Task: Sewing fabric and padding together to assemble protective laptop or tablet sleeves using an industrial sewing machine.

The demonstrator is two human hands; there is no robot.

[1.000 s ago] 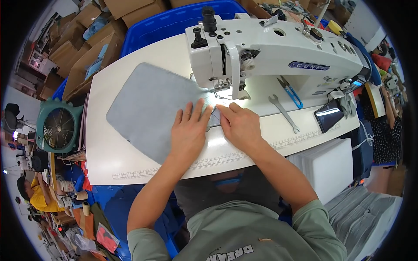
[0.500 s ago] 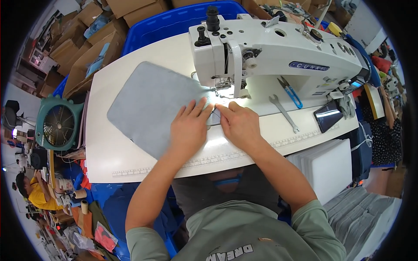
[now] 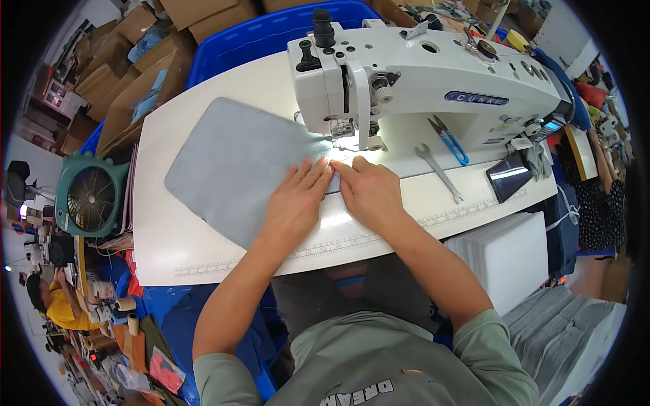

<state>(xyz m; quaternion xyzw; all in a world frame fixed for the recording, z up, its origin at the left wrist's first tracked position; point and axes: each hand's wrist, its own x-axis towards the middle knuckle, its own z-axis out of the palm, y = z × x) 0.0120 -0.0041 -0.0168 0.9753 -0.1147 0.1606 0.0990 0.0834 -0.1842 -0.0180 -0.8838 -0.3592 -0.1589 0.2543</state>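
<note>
A grey fabric panel (image 3: 233, 159) with rounded corners lies flat on the white table, its right part under the needle area of the white sewing machine (image 3: 406, 74). My left hand (image 3: 296, 203) rests on the panel, palm down, fingers stretched out towards the lit needle area. Just right of it, my right hand (image 3: 372, 196) is closed at the panel's near edge, with its index finger reaching forward and the other fingers curled. The fingertips of both hands almost meet in front of the presser foot. Glare and the fingers hide the fabric edge there.
Blue-handled thread snips (image 3: 450, 142), a wrench (image 3: 439, 174) and a phone (image 3: 510, 176) lie right of my hands. A ruler strip (image 3: 325, 247) runs along the table's front edge. A green fan (image 3: 93, 193) stands left; stacked white sheets (image 3: 508, 260) are at the right.
My left fingers have slid slightly right and drawn closer to my right index finger. The fabric panel has hardly moved. The whole view has shifted a little.
</note>
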